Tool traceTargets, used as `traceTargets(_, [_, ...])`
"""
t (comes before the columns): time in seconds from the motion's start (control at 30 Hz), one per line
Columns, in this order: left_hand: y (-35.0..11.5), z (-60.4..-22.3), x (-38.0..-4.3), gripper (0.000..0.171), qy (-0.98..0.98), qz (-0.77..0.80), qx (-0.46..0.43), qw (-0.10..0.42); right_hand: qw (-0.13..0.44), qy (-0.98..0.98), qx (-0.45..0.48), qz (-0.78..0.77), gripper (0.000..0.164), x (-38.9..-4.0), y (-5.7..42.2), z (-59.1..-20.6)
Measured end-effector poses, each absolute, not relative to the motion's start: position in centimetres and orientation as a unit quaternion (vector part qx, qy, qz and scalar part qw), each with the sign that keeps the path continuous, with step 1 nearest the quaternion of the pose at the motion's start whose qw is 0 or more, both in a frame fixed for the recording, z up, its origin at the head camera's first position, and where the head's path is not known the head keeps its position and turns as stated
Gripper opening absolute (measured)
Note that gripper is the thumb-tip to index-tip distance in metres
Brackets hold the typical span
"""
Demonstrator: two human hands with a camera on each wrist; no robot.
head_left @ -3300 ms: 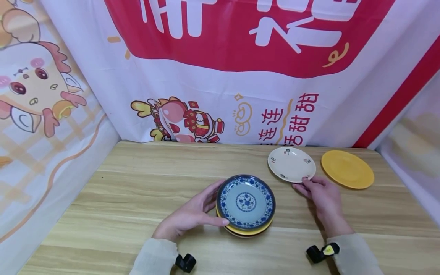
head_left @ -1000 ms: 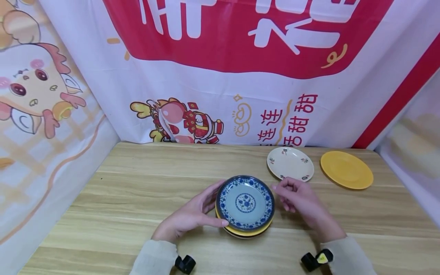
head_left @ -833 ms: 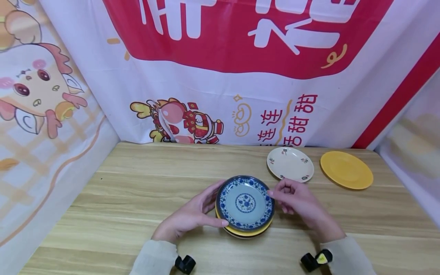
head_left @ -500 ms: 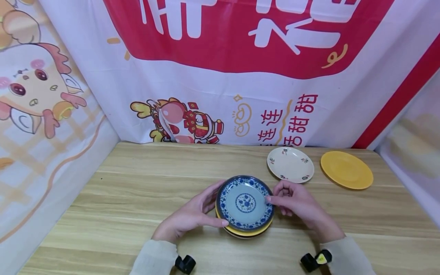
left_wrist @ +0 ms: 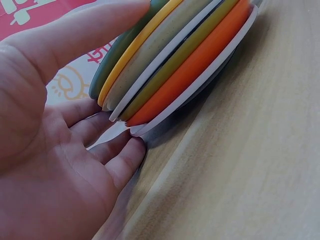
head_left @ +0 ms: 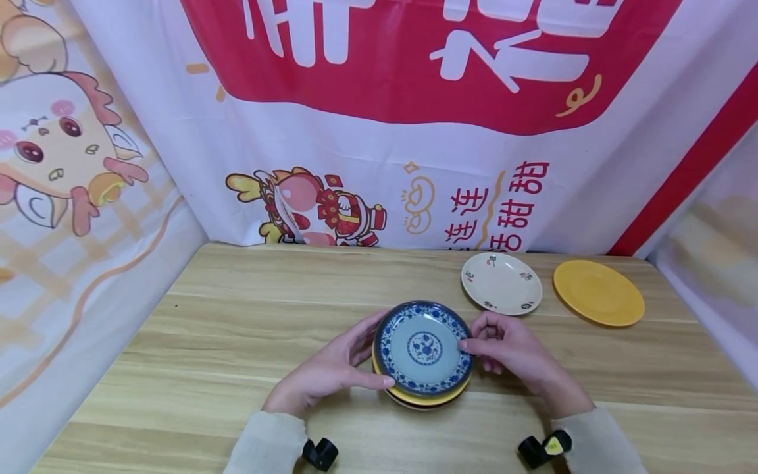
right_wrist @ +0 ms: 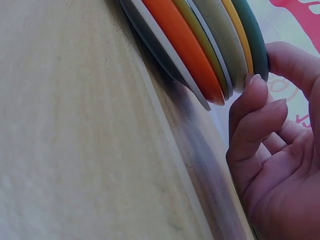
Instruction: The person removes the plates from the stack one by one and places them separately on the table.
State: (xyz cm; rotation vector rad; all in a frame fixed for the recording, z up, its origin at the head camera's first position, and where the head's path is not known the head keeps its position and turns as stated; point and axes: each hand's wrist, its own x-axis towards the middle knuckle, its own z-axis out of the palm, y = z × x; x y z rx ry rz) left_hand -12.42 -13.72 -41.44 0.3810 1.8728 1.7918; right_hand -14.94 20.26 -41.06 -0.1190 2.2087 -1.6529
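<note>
The hands meet at the stack (left_wrist: pixel 192 69), which sits on the surface (head_left: pixel 249 316) between them. The left hand (head_left: pixel 331 368) grips the stack's left side, and the right hand (head_left: pixel 515 345) pinches the blue plate (head_left: pixel 425 349) on top by its right edge.

Done well, this step is probably about parting one plate from a close pile. In the right wrist view a fingertip lies so near the yellow rim (right_wrist: pixel 240 37) just beneath that I cannot tell whether it catches that too; it is best to settle the tip into the seam and raise the edge a little first. The left thumb bears on the blue plate's near rim, so it should ease off before any lift, while the left fingers brace the layers below against sliding. Hold the blue plate level, and mind the white plate (head_left: pixel 502 283), lying just beyond the right hand, with the yellow plate (head_left: pixel 598 293) to its right.

As for pose, both forearms slant inward from the near side. The left fingers spread down the pile's edge, the lowest by the bottom plate; the right thumb lies on the upper face, fingers bent beneath.
</note>
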Motion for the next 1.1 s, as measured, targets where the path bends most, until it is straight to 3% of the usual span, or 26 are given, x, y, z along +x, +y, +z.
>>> traceTargets(1.1, [-13.80,-41.41,-12.46,0.100,0.690,0.661,0.130,0.263,0.171,0.767,-0.022,-0.618,0.025,-15.25,20.70,-41.15])
